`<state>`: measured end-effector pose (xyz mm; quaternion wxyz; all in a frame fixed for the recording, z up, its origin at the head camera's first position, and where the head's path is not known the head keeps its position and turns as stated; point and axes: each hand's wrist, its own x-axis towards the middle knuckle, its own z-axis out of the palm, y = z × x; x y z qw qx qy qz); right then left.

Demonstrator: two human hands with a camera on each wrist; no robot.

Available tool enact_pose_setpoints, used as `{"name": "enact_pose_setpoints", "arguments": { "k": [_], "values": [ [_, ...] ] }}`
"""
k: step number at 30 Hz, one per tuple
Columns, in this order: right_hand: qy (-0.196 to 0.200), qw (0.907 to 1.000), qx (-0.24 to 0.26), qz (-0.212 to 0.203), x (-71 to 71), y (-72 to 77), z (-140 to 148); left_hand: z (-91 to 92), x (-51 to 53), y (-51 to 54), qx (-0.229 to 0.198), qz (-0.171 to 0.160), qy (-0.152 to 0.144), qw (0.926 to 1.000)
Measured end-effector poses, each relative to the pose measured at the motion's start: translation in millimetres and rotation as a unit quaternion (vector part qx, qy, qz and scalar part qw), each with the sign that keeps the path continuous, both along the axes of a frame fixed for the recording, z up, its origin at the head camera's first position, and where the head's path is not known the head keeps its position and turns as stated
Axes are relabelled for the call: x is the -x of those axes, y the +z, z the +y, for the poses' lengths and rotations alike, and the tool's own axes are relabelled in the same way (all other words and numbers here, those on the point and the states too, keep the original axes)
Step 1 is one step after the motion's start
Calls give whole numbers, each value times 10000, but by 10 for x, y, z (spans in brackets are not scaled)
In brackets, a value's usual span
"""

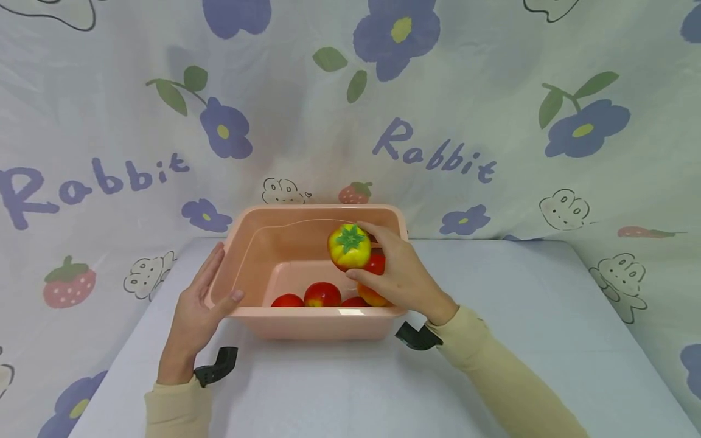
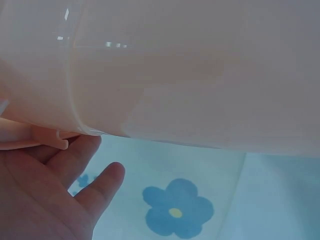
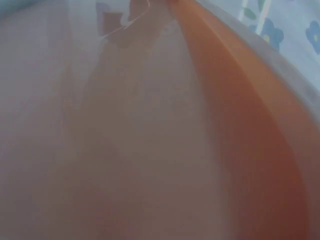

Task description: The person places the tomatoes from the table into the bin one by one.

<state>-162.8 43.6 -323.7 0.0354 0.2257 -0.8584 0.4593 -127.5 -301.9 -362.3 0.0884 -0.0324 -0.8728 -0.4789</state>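
Observation:
A pink plastic basin (image 1: 323, 325) stands on the white table. My left hand (image 1: 191, 313) holds its left rim, with the thumb over the front corner and the other fingers along the outside. From below, the left wrist view shows fingers (image 2: 102, 190) by the rim. Over the basin's right part, my right hand (image 1: 402, 274) grips a yellow-and-red toy fruit (image 1: 350, 246) with a green star-shaped leaf top between thumb and fingers. Inside lie a red-and-yellow apple (image 1: 323, 294), other red fruits (image 1: 287, 300) and an orange fruit (image 1: 372, 296), partly hidden by the front rim and right hand.
Behind the table (image 1: 520, 292) hangs a printed cloth (image 1: 306, 121) with flowers, rabbits and lettering. Black wrist mounts (image 1: 219, 367) show below both hands. The basin's wall (image 3: 135, 125) fills most of the right wrist view, which does not show the right hand.

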Motion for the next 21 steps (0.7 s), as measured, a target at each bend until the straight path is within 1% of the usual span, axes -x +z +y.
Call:
{"name": "enact_pose_setpoints", "arguments": {
  "k": [4,8,15,21],
  "values": [
    [-7,9999,-84,-87,20,-5,-44,3,-6,7,21,-30,24,10000],
    [12,9998,-174,-83,37,4,-70,-1,-7,10,42,-25,36,10000],
    [58,9994,-326,-36,60,3,-91,-8,-10,-1,-14,90,-66,9999],
    [54,9991,-416,-57,87,-5,-110,-10,-9,-1,9,98,-51,9999]
  ]
}}
